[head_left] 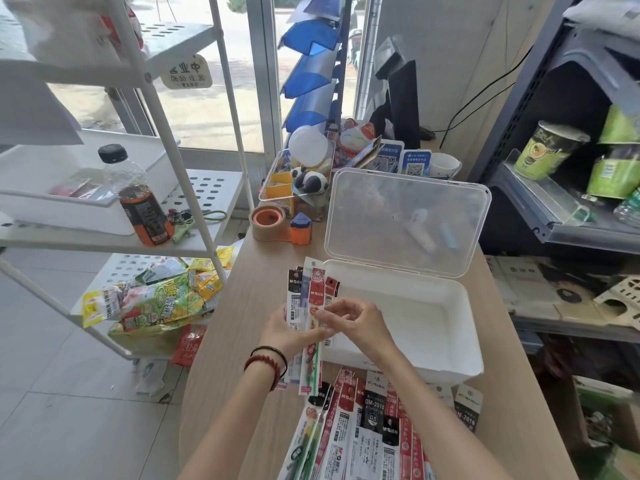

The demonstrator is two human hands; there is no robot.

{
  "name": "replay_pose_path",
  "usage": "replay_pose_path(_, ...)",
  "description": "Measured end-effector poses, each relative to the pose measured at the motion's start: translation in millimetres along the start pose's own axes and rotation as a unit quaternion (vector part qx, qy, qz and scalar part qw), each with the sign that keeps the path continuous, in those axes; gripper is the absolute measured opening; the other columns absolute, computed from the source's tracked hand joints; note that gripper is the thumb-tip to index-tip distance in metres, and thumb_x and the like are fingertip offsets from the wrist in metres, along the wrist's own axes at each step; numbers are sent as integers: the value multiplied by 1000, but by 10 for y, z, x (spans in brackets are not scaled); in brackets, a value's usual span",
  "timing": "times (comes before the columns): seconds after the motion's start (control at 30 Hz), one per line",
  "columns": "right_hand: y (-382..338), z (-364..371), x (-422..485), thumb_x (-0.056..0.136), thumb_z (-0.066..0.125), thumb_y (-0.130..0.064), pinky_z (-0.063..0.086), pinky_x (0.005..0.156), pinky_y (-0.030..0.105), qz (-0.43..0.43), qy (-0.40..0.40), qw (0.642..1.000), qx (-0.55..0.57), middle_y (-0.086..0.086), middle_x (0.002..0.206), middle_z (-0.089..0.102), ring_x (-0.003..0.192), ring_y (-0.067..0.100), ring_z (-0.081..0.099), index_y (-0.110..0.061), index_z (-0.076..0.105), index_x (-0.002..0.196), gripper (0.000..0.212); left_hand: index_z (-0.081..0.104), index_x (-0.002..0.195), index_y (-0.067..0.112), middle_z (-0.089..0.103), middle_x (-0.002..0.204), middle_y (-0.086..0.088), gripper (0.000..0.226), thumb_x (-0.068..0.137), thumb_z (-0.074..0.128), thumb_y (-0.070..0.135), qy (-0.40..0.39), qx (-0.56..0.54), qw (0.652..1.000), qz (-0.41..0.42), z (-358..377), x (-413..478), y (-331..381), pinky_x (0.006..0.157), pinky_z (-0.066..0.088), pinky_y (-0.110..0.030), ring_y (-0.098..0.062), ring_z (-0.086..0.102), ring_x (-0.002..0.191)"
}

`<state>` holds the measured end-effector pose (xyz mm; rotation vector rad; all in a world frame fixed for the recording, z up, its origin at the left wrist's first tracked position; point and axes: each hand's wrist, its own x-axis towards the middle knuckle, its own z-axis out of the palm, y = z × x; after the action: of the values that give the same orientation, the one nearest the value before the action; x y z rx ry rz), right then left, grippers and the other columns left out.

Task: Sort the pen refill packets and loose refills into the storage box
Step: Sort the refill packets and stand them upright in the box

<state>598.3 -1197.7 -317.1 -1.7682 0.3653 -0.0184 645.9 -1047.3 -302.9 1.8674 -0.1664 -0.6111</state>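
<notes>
A fanned bundle of pen refill packets (309,295), red, black and white, stands upright over the wooden counter just left of the storage box. My left hand (289,329) grips the bundle from the left. My right hand (349,318) pinches the front packet with fingertips and thumb. The white storage box (446,337) lies open on the counter, its inside bare, with its clear lid (405,220) tilted up behind it. A heap of several more refill packets (367,431) is spread on the counter near the front edge, below my forearms.
Behind the box are a tape dispenser (277,223), a clear organiser with a panda figure (304,181), a lucky cat figure and QR stands. A white rack (194,209) on the left carries a bottle (138,199) and snack bags. Shelves with cup noodles stand at the right.
</notes>
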Motion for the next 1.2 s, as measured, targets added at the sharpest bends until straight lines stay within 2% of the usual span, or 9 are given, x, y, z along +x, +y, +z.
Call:
replay_pose_path(0.13, 12, -23, 7, 75, 81, -31, 43, 53, 9, 1, -2, 999, 33, -6, 73, 72, 63, -1, 61, -13, 75, 85, 21, 61, 96, 29, 70, 89, 10, 35, 68, 82, 31, -16, 22, 999, 23, -32, -33, 23, 64, 47, -14, -2, 66, 82)
replay_pose_path(0.27, 26, -42, 5, 79, 78, -29, 42, 52, 9, 7, -4, 999, 42, -4, 74, 71, 60, -3, 59, -7, 74, 92, 25, 57, 93, 37, 67, 91, 12, 17, 81, 69, 35, -44, 25, 998, 49, -68, -79, 31, 64, 44, -10, 3, 62, 83)
replay_pose_path(0.43, 35, -44, 19, 83, 73, -36, 43, 54, 15, 23, 5, 999, 37, -9, 75, 73, 63, 1, 60, -11, 73, 95, 27, 59, 97, 30, 70, 94, 6, 15, 85, 63, 36, -48, 23, 998, 37, -113, -61, -69, 74, 52, -24, -9, 67, 86)
replay_pose_path(0.53, 36, -37, 17, 84, 72, -37, 43, 54, 16, 16, 6, 999, 38, -7, 75, 74, 63, 2, 61, -14, 73, 94, 25, 58, 92, 28, 69, 92, 4, 10, 86, 65, 29, -34, -1, 999, 19, -93, -40, -75, 71, 51, -24, -12, 67, 84)
replay_pose_path(0.67, 43, -32, 19, 80, 73, -43, 43, 52, 15, 18, 16, 999, 37, -5, 75, 74, 63, 3, 61, -14, 72, 91, 32, 62, 96, 25, 71, 93, 3, 20, 79, 72, 28, -10, -30, 999, 11, -40, -27, -56, 68, 50, -23, -10, 67, 85)
replay_pose_path(0.8, 72, -32, 28, 81, 73, -42, 43, 52, 16, 18, 13, 999, 30, -4, 74, 73, 64, 5, 62, -15, 70, 88, 28, 62, 97, 26, 71, 93, 4, 26, 75, 76, 30, -3, -27, 999, 19, -18, -32, -48, 66, 49, -20, -8, 67, 84)
replay_pose_path(0.97, 96, -67, 74, 97, 55, -31, 49, 59, 23, 31, 71, 993, 88, -1, 88, 76, 76, 10, 69, -16, 59, 102, 16, 59, 102, 22, 69, 92, 5, 28, 80, 68, 37, -8, -4, 1000, 5, -20, -33, -72, 63, 47, -19, -5, 66, 81)
replay_pose_path(1.07, 79, -103, 71, 101, 47, -22, 52, 58, 23, 31, 123, 980, 152, 2, 87, 75, 80, 14, 69, -16, 54, 97, 10, 60, 103, 20, 71, 93, 4, 27, 81, 68, 35, -4, -14, 1000, -4, -25, -35, -85, 62, 49, -18, -4, 67, 79)
replay_pose_path(1.2, 159, -104, 119, 92, 60, -44, 51, 66, 31, 43, 173, 969, 170, 3, 82, 64, 77, 16, 61, -18, 54, 89, 27, 61, 107, 18, 70, 95, 6, 34, 80, 69, 37, -1, -4, 1000, 0, -32, -7, -91, 64, 48, -18, -6, 66, 84)
